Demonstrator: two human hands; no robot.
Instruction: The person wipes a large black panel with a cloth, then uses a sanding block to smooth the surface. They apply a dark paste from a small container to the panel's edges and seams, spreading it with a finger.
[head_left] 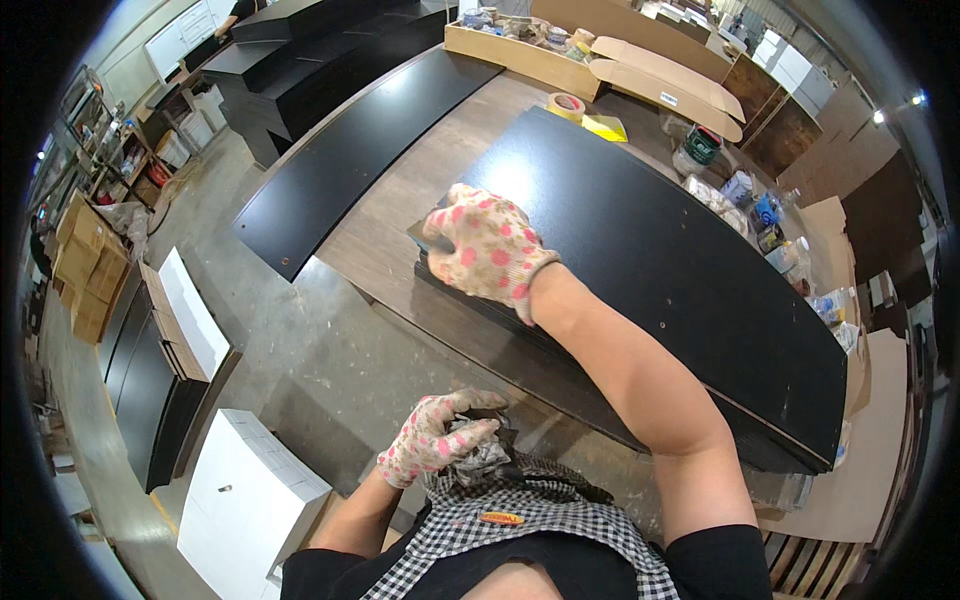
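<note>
One tray [510, 62] of rolls [581, 40], left hand [436, 434] curled round wad [486, 460], right hand [488, 246] clutching pad [421, 235]

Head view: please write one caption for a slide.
Gloved right hand at the corner of stacked black panels; left hand holds crumpled grey material.

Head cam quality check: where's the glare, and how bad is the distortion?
Head view: strong glare on the top black panel, just beyond the right hand; a lamp at upper right shows as a bright spot. Head view: heavy fisheye, long panel edges visibly bowed, outer corners black.
</note>
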